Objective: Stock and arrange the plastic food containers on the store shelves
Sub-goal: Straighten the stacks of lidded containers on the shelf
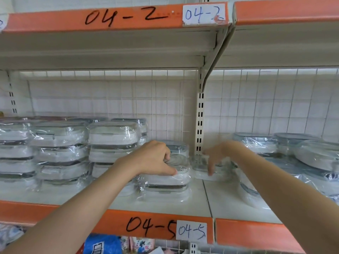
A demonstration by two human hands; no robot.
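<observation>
Head view | our left grip curls over the wrapped container topping a short stack on shelf 04-5 | right grip, blurred, fingers spread onto a smaller wrapped container beside it; contents unclear.

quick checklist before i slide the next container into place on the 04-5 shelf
1. Left hand has a hold on the short stack: ok, fingers curl over its top container.
2. Right hand grip on the small container: cannot tell, blurred.
3. Free shelf space in front of the short stack: ok.
4. Tall stacks on the left stand straight: ok.
5. Short stack squared up: not ok, its containers sit offset.
6. Round containers at the right are out of the way: ok.
</observation>
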